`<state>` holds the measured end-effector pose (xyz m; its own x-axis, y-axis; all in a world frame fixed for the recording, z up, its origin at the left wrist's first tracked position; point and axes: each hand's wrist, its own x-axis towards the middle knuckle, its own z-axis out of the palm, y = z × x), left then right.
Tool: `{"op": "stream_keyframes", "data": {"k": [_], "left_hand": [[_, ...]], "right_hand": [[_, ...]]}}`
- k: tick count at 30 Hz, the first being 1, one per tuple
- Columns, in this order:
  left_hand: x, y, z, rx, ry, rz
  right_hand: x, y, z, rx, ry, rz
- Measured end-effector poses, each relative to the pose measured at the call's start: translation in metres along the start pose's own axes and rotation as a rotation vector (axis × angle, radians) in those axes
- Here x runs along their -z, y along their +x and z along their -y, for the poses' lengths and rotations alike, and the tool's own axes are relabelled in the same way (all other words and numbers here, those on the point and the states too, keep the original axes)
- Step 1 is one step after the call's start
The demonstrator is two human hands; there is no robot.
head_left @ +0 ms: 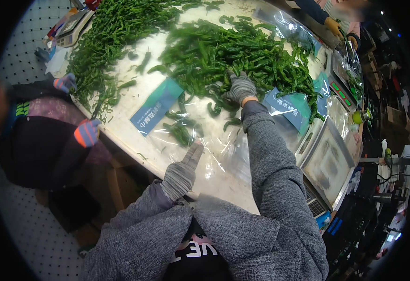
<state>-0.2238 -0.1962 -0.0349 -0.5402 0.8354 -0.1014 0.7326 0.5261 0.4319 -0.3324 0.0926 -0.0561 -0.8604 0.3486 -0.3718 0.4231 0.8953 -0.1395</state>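
Green peppers (242, 51) lie heaped on a pale table. My right hand (241, 89), in a grey glove, reaches into the near edge of this heap, fingers apart among the peppers. My left hand (181, 175), gloved alike, is at the near table edge with its fingers together on the rim of a clear plastic bag (209, 157); its thumb is hidden. Some peppers (180, 133) show through the plastic. A blue and teal printed panel (157, 107) lies at the bag's far left. Another printed bag (287, 110) rests right of my right hand.
Another pepper heap (106, 47) covers the far left. A person's striped gloved hand (87, 133) is by the left table edge; a person in orange gloves (332, 27) works at the far right. Scales (327, 157) line the right side.
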Motion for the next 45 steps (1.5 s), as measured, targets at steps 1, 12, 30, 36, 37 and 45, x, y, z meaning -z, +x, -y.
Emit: {"op": "stream_keyframes", "data": {"k": [1, 12, 30, 36, 37, 45], "left_hand": [[0.002, 0.002, -0.001, 0.004, 0.010, 0.007], [0.004, -0.005, -0.001, 0.024, -0.010, 0.001], [-0.001, 0.006, 0.006, 0.042, -0.286, -0.155], [-0.002, 0.008, 0.015, 0.161, -0.691, -0.323], [0.000, 0.007, 0.016, 0.122, -0.747, -0.368], [0.024, 0.004, 0.000, 0.022, -0.392, -0.363]], "right_hand": [[-0.005, 0.000, 0.001, -0.024, -0.009, 0.039], [-0.035, -0.002, 0.024, -0.111, 0.119, -0.107], [-0.038, -0.212, -0.005, 0.248, 2.257, 0.753], [-0.064, -0.214, -0.001, 0.425, 2.114, 0.523], [-0.073, -0.211, 0.002, 0.686, 1.834, 0.301], [-0.064, -0.187, 0.047, 0.517, 1.485, 0.446]]}}
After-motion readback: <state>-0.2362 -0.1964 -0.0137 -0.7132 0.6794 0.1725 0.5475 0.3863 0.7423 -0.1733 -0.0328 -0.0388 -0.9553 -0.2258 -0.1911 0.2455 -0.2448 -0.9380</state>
